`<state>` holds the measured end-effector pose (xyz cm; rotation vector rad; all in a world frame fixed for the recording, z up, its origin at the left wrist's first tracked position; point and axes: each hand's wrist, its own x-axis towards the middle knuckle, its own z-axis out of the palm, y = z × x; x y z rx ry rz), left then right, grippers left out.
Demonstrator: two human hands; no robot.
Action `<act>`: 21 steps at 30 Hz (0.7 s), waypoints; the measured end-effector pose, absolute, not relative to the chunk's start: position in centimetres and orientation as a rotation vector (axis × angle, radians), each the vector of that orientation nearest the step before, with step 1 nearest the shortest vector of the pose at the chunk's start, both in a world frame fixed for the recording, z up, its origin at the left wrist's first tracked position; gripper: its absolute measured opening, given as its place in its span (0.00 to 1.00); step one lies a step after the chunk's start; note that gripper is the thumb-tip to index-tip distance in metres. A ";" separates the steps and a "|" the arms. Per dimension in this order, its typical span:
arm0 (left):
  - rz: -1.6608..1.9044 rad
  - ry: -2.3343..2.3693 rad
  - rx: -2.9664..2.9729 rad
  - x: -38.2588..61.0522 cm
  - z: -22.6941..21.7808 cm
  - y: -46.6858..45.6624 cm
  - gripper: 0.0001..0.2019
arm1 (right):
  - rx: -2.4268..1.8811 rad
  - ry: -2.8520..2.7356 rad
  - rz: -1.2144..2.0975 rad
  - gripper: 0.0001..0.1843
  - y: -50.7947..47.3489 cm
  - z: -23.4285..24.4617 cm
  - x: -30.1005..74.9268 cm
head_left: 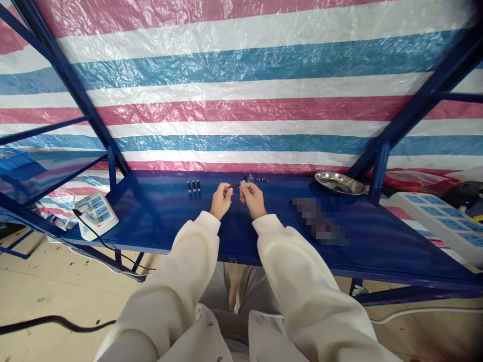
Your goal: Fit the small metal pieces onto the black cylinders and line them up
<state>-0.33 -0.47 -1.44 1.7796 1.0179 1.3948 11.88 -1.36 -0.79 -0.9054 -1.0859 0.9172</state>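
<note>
Both of my hands are over the blue table, joined by a slim black tube (pixel 235 185) that lies nearly level between them. My left hand (pixel 221 200) pinches the tube's left end with thumb and fingers. At its right end the fingertips of my right hand (pixel 252 198) are closed; whether they also grip a smaller part there is too small to tell. Just beyond that hand lie a small clear piece (pixel 250 177) and several small shiny metal pieces (pixel 262 180). Left of my hands, three short black cylinders (pixel 193 186) with pale ends are lined up side by side.
A shiny metal dish (pixel 339 183) sits at the table's back right. Nearer lies a blurred-out dark object (pixel 319 221). White power strips stand at the left (pixel 96 215) and the far right (pixel 439 221). Blue frame posts (pixel 381 171) and a striped sheet (pixel 234 108) bound the back.
</note>
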 end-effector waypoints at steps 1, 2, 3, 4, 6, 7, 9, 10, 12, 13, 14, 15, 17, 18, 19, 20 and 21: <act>1.391 1.013 1.785 -0.3 -1.5 -0.4 0.03 | -0.914 -1.081 0.917 0.24 -1.4 -0.7 11.9; 1.388 1.011 1.790 -0.3 -1.6 -0.4 0.03 | -0.925 -1.077 0.915 0.25 -1.5 -0.6 11.9; 1.386 1.010 1.797 -0.3 -1.6 -0.4 0.03 | -0.934 -1.073 0.912 0.25 -1.6 -0.6 11.9; 1.385 1.008 1.806 -0.3 -1.6 -0.4 0.03 | -0.940 -1.069 0.910 0.25 -1.6 -0.5 11.9; 1.386 1.008 1.826 -0.3 -1.5 -0.4 0.04 | -0.939 -1.060 0.912 0.26 -1.6 -0.5 11.9; 1.389 1.012 1.834 -0.3 -1.5 -0.5 0.04 | -0.934 -1.057 0.917 0.26 -1.6 -0.5 11.9; 1.394 1.029 1.844 -0.3 -1.5 -0.5 0.03 | -0.927 -1.058 0.919 0.26 -1.5 -0.6 11.9; 1.395 1.044 1.847 -0.3 -1.5 -0.5 0.03 | -0.927 -1.063 0.916 0.26 -1.5 -0.6 11.9; 1.394 1.079 1.851 -0.3 -1.4 -0.6 0.03 | -0.930 -1.074 0.911 0.26 -1.4 -0.7 11.9; 1.393 1.096 1.852 -0.3 -1.3 -0.7 0.03 | -0.931 -1.076 0.911 0.26 -1.4 -0.7 11.9; 1.393 1.111 1.853 -0.3 -1.3 -0.8 0.03 | -0.930 -1.076 0.914 0.26 -1.4 -0.7 11.9; 1.395 1.123 1.853 -0.3 -1.2 -0.8 0.05 | -0.927 -1.075 0.921 0.26 -1.4 -0.7 11.8; 1.403 1.140 1.850 -0.4 -1.0 -1.0 0.08 | -0.916 -1.067 0.936 0.26 -1.5 -0.7 11.8; 1.407 1.148 1.846 -0.4 -0.8 -1.1 0.10 | -0.910 -1.064 0.943 0.26 -1.5 -0.7 11.8; 1.410 1.159 1.837 -0.4 -0.7 -1.2 0.12 | -0.905 -1.061 0.949 0.26 -1.5 -0.7 11.7; 1.412 1.174 1.821 -0.4 -0.6 -1.3 0.14 | -0.902 -1.060 0.954 0.26 -1.5 -0.7 11.7; 1.415 1.189 1.799 -0.4 -0.5 -1.4 0.17 | -0.903 -1.062 0.957 0.26 -1.6 -0.7 11.7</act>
